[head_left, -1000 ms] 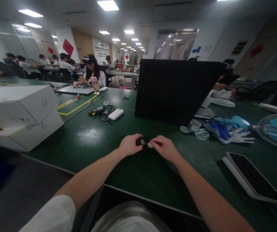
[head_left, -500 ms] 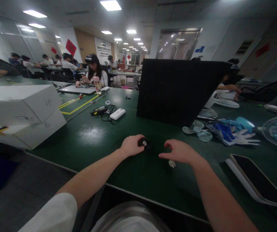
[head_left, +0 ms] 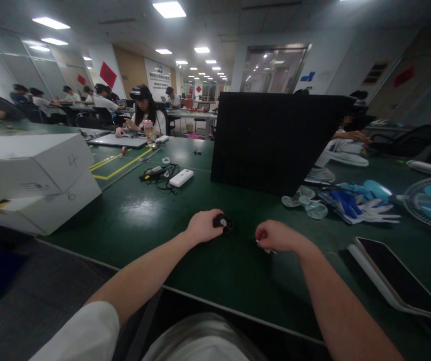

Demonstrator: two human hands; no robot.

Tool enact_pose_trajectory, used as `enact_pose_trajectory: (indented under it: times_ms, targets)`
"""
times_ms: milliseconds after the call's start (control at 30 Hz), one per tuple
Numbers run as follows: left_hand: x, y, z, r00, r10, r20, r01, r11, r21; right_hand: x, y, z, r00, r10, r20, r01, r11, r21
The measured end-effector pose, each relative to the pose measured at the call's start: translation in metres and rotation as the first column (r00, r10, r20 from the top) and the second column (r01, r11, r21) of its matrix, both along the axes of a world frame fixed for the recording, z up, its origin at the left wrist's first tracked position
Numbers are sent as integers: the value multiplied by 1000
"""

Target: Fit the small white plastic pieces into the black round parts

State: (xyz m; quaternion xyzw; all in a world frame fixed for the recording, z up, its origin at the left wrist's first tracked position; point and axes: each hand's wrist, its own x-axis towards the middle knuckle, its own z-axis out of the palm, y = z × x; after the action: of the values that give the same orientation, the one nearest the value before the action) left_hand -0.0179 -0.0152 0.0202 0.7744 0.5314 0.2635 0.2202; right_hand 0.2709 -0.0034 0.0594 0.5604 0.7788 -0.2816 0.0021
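Note:
My left hand (head_left: 202, 226) is closed around a small black part with a pale round centre (head_left: 223, 222), held at the table surface. To its right, my right hand (head_left: 278, 235) has its fingers pinched together on a small white piece (head_left: 270, 251). Most of that piece is hidden by the fingers, and its kind cannot be made out. A gap of bare green table (head_left: 238, 260) lies between the two hands.
A large black box (head_left: 268, 143) stands beyond my hands. Clear fan blades (head_left: 307, 203), gloves (head_left: 366, 206) and a phone (head_left: 401, 273) lie to the right. White boxes (head_left: 65, 175) sit at left; a white power bank-like block (head_left: 181, 177) and cables (head_left: 159, 174) lie ahead.
My right hand's fingers have closed from an open curl onto the small white piece. My left hand keeps its hold on the black part. The view has shifted slightly.

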Motion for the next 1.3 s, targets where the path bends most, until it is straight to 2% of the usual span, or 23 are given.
enact_pose_trajectory:
  times_ms: [100,167,300,367,400,533,767,833,900,967,1033,1100,1200,1300]
  targets:
    - [1,1,-2,1000,11,7,-11,1000,13,-11,4,-5,981,-64,-186,89,987,131]
    - [2,3,-5,1000,15,26,-15,1000,22,-22,5,-9,925,-100,-367,183,963,197]
    - [3,7,-10,993,1,120,0,1000,-9,-46,-1,-20,676,-105,-729,385,894,228]
    - [3,9,-12,987,-8,158,11,1000,-19,-55,-5,-24,582,-71,-810,418,881,223]
    - [3,9,-13,986,-12,168,15,1000,-16,-58,-8,-25,563,-59,-824,415,883,220]
    - [3,13,-20,980,-27,199,30,1000,-9,-65,-13,-27,577,-50,-815,394,891,225]
    - [2,19,-28,951,-57,303,81,994,-67,-64,-10,-38,715,-13,-699,330,888,321]
    - [2,20,-28,942,-67,328,98,992,-79,-64,-9,-40,720,4,-694,311,892,328]
    - [1,21,-27,937,-73,342,111,989,-94,-64,-8,-40,688,6,-726,304,905,296]
    - [1,21,-25,934,-69,351,111,989,-102,-60,-4,-38,568,-42,-822,356,913,200]
    - [0,21,-23,932,-58,358,100,990,-101,-51,3,-36,356,-148,-923,439,898,26]
    - [-2,21,-21,932,-47,359,90,990,-107,-37,12,-34,144,-292,-945,452,869,-200]
    - [-3,21,-21,938,-35,346,83,989,-125,-13,25,-34,-3,-527,-850,264,819,-509]
    - [-3,22,-21,949,-25,316,67,990,-122,4,35,-37,-126,-631,-766,136,754,-643]
